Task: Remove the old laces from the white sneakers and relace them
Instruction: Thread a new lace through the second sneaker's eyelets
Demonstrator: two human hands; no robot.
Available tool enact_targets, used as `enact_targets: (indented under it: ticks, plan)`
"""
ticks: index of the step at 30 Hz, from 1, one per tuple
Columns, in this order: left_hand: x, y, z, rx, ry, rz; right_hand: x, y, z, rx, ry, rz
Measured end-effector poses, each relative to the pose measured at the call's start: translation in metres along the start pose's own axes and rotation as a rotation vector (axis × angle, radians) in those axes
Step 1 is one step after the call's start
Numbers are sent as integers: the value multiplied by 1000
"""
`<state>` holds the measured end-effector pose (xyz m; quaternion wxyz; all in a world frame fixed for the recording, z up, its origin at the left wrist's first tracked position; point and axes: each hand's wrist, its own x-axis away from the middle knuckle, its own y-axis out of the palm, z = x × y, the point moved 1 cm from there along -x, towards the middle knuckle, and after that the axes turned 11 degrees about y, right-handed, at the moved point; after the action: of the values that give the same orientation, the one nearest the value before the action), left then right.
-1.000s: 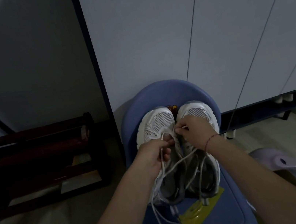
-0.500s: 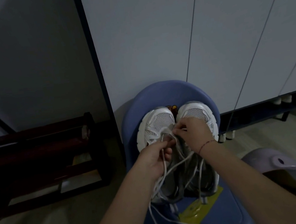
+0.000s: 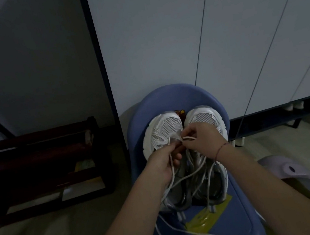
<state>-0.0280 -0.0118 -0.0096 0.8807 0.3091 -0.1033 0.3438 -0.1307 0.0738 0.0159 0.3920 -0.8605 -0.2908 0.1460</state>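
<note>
Two white sneakers stand side by side, toes away from me, on a blue chair (image 3: 169,97): the left sneaker (image 3: 160,130) and the right sneaker (image 3: 206,115). My left hand (image 3: 163,162) pinches a white lace (image 3: 181,179) at the lower eyelets of the left sneaker. My right hand (image 3: 202,140) pinches a short lace end beside it, near the left sneaker's tongue. Loose lace loops hang over both sneakers and trail down across the seat. My hands hide the eyelets.
A yellow patch (image 3: 208,222) is on the seat in front of the sneakers. A dark wooden rack (image 3: 42,166) stands on the floor at the left. White cabinet doors (image 3: 158,36) rise behind the chair. A pale purple object (image 3: 290,169) lies at the right.
My right hand has shifted slightly left toward the left sneaker's tongue, and a short lace end now shows between the two hands. The loose loops over the sneakers have shifted a little.
</note>
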Motion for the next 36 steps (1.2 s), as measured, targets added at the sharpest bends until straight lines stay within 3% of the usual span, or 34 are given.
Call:
enact_targets:
  ticks: [5,13,18,25,36]
  plan:
    - [-7,5,-5,-68,71,130,2,1,2,-50,-13,9]
    - [-10,8,-9,-87,134,143,2,3,6,-136,-9,13]
    - [7,2,-2,-188,173,17,1,0,8,-163,-4,-4]
    - [35,-43,21,-665,-77,-473,-2,0,9,-210,19,-36]
    - [22,-4,14,-231,6,-171,-1,4,12,-187,-21,-15]
